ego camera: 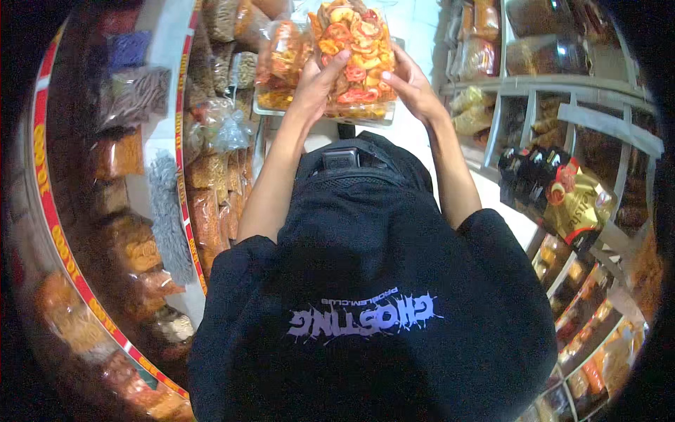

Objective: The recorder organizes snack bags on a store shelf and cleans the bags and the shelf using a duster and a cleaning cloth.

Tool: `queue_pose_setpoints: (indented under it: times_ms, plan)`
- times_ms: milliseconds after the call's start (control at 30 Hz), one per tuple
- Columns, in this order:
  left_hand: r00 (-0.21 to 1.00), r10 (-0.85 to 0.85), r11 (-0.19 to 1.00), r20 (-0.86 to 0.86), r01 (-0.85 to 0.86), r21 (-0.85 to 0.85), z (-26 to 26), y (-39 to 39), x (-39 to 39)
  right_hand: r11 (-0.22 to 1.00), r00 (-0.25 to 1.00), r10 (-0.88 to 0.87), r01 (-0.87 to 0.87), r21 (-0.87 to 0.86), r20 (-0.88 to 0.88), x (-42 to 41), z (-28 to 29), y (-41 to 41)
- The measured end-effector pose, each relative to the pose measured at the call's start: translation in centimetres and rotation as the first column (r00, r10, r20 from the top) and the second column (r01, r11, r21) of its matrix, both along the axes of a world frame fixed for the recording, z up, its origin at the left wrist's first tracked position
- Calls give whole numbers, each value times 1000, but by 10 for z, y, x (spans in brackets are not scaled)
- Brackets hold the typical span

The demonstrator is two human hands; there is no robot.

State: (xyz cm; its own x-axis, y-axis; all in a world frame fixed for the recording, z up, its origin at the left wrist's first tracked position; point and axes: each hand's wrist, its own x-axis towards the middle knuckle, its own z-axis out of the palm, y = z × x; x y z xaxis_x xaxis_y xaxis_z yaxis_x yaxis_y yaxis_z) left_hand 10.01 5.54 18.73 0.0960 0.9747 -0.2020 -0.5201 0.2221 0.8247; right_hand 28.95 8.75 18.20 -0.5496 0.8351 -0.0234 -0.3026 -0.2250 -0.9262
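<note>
Both of my hands grip a clear plastic pack of orange and yellow snack chips point(358, 47) at the top of the view. My left hand point(318, 84) has its thumb across the pack's near left side. On the opposite side, my right hand point(414, 84) presses its thumb against the plastic; its other fingers are mostly hidden behind. The pack is above a light-rimmed tray or bin point(390, 120) that holds more snacks. Another clear pack of similar chips point(285, 47) stands just left of the held one.
Bagged snacks point(208, 221) line the left shelves, edged with a red and yellow strip point(68, 258). A grey feather duster point(170, 211) lies along one shelf. Partitioned shelving point(543, 82) and black and gold packets point(577, 198) are on the right. A black bag point(364, 153) is against my body.
</note>
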Motion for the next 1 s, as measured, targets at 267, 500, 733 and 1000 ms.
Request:
queue_pose_setpoints:
  times_ms: [267,500,733,1000]
  plan:
    - [885,450,870,-121,-403,285,102,-67,-78,934,965,260,-259,245,31,-105,109,-14]
    - [704,651,577,283,-702,417,119,-217,-156,673,720,679,-688,270,143,-225,158,-90]
    - [210,883,44,420,-927,371,138,-360,-138,346,772,631,-375,860,83,-350,240,-188]
    - [-61,873,-297,484,-854,428,152,-455,-103,-156,745,656,-22,987,121,-457,304,-350]
